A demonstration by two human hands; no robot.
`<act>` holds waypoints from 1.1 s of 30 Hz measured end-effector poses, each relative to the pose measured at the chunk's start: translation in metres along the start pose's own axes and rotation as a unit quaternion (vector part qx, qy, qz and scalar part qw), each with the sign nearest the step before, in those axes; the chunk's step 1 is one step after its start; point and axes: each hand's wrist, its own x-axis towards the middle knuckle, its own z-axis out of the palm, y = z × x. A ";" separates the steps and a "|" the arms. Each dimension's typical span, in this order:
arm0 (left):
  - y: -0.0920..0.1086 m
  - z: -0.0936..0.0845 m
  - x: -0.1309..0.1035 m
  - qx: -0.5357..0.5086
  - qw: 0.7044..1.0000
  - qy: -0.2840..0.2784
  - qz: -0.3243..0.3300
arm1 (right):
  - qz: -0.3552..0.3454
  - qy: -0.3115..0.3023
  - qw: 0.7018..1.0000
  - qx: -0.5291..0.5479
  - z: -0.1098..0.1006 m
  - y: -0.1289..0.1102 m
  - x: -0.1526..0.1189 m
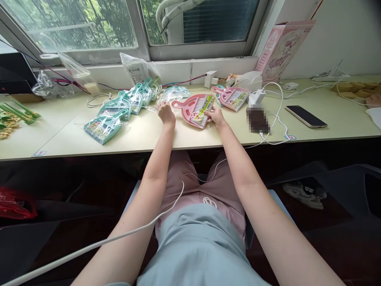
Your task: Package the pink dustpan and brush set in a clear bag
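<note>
The right hand pinches the right edge of a pink dustpan-and-brush set mid-desk; the left hand curls beside the handle, its grip unclear. Held one-sidedly, the set could swivel into the farther pink set.

Along the back of the tabletop we see a window with greenery outside. At our right, a pink box stands by the wall, and a dark-screened phone lies flat near the front edge. Between phone and box, a white cable loops beside a white plug and a blurred dark item. Tan pieces fill the far right. At our left are green sticks, crumpled clear plastic and a black device. Below the tabletop we see a red bag at left and a light shoe at right.
</note>
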 end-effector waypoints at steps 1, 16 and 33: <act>0.002 -0.002 -0.002 -0.008 1.000 -0.001 0.017 | 0.009 -0.003 1.000 0.005 0.000 0.000 0.000; 0.017 0.001 -0.019 0.023 0.961 -0.050 0.270 | -0.007 0.060 0.989 0.138 0.000 -0.009 -0.012; 0.026 0.001 -0.027 0.030 0.937 -0.090 0.336 | -0.003 0.036 0.992 0.121 0.000 -0.010 -0.010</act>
